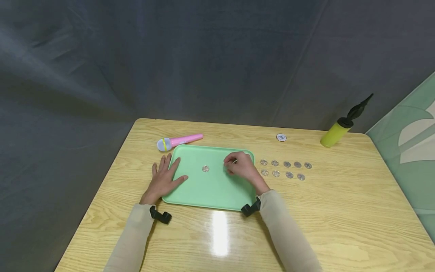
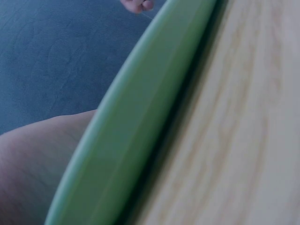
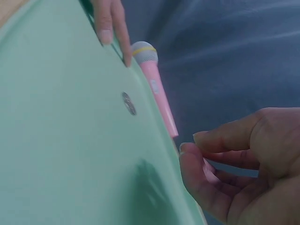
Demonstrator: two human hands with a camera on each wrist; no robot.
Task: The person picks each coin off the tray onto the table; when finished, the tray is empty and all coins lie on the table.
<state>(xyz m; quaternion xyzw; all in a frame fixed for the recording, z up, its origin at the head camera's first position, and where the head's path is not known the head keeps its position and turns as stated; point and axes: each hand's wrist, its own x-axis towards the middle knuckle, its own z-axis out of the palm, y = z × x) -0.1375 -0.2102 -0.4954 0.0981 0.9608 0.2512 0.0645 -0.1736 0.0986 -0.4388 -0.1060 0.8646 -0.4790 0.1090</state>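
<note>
On the table lies a light green tray [image 1: 200,192] with a single silver coin [image 1: 205,169] on it, left of the middle. My left hand [image 1: 163,181] rests spread at the tray's left edge, its thumb reaching over the rim. Above the right part of the tray is my right hand [image 1: 239,165], fingers bent and the tips of thumb and forefinger close together. In the right wrist view no coin shows clearly between these fingertips [image 3: 190,146]; the inside of the hand is partly hidden. The coin [image 3: 129,103] lies apart from that hand.
Several silver coins [image 1: 287,164] lie in two rows right of the tray. A pink toy microphone [image 1: 187,139] lies behind the tray. Farther back are a poker chip [image 1: 281,137] and a yellow-green cylinder with a black top [image 1: 334,135]. Dark cloth [image 1: 210,68] hangs behind the table.
</note>
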